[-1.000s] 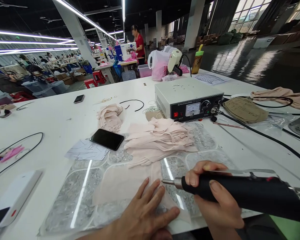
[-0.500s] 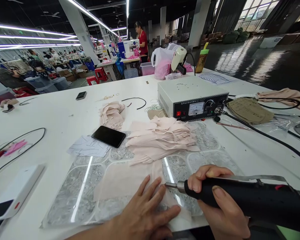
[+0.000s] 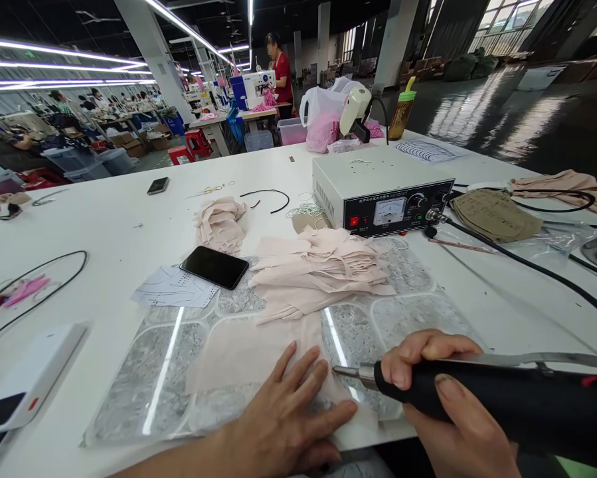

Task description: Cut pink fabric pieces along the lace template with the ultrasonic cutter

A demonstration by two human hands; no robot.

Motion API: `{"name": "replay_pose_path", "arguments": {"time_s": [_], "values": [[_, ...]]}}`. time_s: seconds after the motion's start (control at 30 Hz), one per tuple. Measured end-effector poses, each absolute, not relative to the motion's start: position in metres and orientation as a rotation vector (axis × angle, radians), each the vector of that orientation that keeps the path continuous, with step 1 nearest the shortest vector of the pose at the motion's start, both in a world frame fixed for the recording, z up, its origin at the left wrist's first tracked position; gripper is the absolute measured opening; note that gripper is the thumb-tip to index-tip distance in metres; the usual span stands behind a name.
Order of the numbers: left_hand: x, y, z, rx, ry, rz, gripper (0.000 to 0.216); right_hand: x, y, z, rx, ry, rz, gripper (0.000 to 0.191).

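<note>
My left hand lies flat, fingers spread, on a pale pink fabric piece spread over a glossy patterned mat. My right hand is wrapped round a black handheld tool with a metal tip. The tip rests at the fabric's right edge, close to my left fingertips. A cable runs from the tool to a white control box with a dial. A stack of pink fabric pieces sits beyond the mat.
A black phone lies on paper sheets. A second fabric pile, another phone, a white device, black cables, a bottle and a plastic bag are on the white table. A person in red stands at a far table.
My right hand and the tool have slid slightly right and down along the fabric. My left hand stays pressed on the fabric, shifting slightly toward me.
</note>
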State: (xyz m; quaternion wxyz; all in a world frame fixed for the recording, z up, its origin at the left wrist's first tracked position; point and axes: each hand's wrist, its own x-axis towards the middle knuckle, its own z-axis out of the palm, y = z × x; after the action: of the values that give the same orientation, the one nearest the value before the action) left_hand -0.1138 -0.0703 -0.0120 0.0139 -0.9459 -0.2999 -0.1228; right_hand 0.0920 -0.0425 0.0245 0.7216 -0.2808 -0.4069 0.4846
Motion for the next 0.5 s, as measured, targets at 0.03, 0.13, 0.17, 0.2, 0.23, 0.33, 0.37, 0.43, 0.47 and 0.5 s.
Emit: {"name": "replay_pose_path", "arguments": {"time_s": [0.03, 0.13, 0.17, 0.2, 0.23, 0.33, 0.37, 0.43, 0.47, 0.5], "values": [[-0.1137, -0.0702, -0.0119, -2.941, -0.936, -0.39, 0.055, 0.0931, -0.0438, 0.0249, -0.626, -0.903, 1.074, 0.007], [-0.1137, -0.0696, -0.0107, -2.937, -0.939, -0.412, 0.052, 0.0935, -0.0462, 0.0249, -0.62, -0.909, 1.077, 0.008], [-0.1137, -0.0694, -0.0102, -2.935, -0.941, -0.419, 0.05, 0.0929, -0.0464, 0.0246, -0.616, -0.906, 1.073, 0.009], [-0.1137, -0.0692, -0.0097, -2.935, -0.946, -0.423, 0.048, 0.0921, -0.0464, 0.0241, -0.614, -0.906, 1.072, 0.009], [-0.1137, -0.0691, -0.0094, -2.936, -0.949, -0.428, 0.047, 0.0913, -0.0462, 0.0237, -0.613, -0.909, 1.069, 0.008], [-0.1136, -0.0691, -0.0096, -2.947, -0.955, -0.414, 0.047, 0.0893, -0.0447, 0.0231, -0.626, -0.942, 1.042, 0.006], [-0.1136, -0.0692, -0.01, -2.953, -0.954, -0.403, 0.049, 0.089, -0.0441, 0.0233, -0.63, -0.957, 1.028, 0.006], [-0.1135, -0.0695, -0.0111, -2.965, -0.948, -0.379, 0.053, 0.0895, -0.0435, 0.0244, -0.644, -0.981, 1.015, 0.007], [-0.1135, -0.0697, -0.0115, -2.969, -0.949, -0.368, 0.055, 0.0904, -0.0437, 0.0252, -0.651, -0.985, 1.019, 0.007], [-0.1135, -0.0698, -0.0118, -2.972, -0.948, -0.36, 0.055, 0.0917, -0.0443, 0.026, -0.653, -0.982, 1.028, 0.008]]}}
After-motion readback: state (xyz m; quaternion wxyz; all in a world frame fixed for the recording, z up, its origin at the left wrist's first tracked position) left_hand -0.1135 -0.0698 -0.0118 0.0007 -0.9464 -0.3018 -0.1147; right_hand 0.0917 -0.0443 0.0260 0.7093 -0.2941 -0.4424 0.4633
